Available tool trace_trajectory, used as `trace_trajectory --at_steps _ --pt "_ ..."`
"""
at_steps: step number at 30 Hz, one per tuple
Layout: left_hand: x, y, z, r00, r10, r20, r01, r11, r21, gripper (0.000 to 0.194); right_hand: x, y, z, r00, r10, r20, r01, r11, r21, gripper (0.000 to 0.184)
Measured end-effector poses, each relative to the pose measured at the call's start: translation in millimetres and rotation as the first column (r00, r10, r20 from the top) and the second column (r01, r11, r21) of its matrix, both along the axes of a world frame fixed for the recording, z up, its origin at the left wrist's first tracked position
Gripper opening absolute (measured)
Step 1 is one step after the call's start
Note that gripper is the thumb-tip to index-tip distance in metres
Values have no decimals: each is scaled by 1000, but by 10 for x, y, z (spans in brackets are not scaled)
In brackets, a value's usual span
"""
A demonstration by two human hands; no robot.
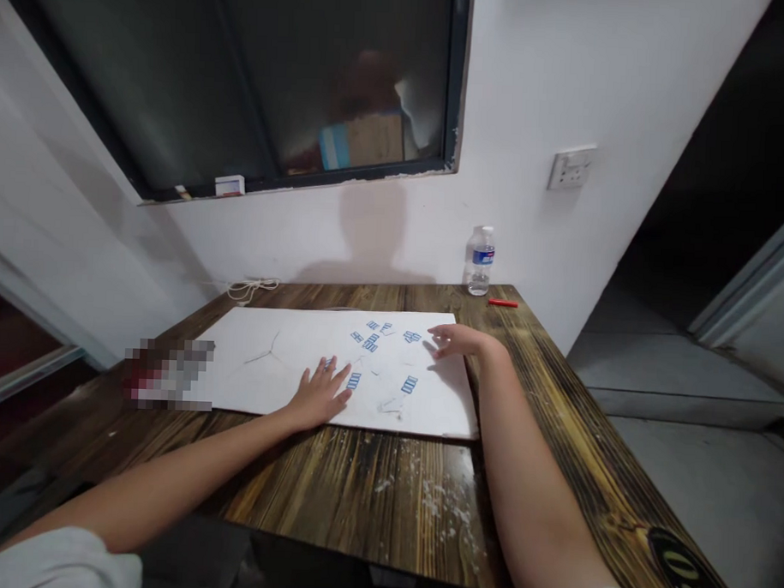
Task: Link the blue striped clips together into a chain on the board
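Observation:
My left hand [321, 396] rests with its fingers spread on a white board [236, 349] lying flat on the table. One small blue-outlined piece [329, 363] shows partly behind its fingertips, and another blue-outlined piece [354, 381] is just to its right. At the board's right edge, my right hand [455, 340] hovers with bent fingers apart, and nothing shows in it. Closest to those fingers is a pair of blue-outlined pieces [412, 337]. Several more form a cluster [371, 340] between the hands, and one lone piece [409, 385] sits nearer the front edge. Whether they are loose or printed is too small to tell.
Dark pencil-like lines [265, 352] mark the board's left half. Behind it on the wooden table [385, 491] stand a water bottle [481, 263], a red pen [503, 303] and a coiled white cable [254, 286]. A wall with a window [245, 83] borders the table's back.

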State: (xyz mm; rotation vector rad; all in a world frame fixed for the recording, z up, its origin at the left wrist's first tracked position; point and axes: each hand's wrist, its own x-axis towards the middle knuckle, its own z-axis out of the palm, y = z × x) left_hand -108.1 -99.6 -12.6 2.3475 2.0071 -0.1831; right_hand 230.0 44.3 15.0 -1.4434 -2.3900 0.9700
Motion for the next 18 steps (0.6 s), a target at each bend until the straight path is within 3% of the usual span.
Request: trace_trajectory --at_steps 5,10,18 --pt "30 3 -14 999 -25 24 23 996 83 74 -26 12 -7 995 16 98 -18 1000 18 89" --pt "32 5 4 997 -73 14 73 997 0 77 21 16 2 997 10 74 -13 999 46 89" --pt "100 72 226 993 -120 -12 119 990 -73 86 -14 23 -33 978 -145 153 123 982 141 68"
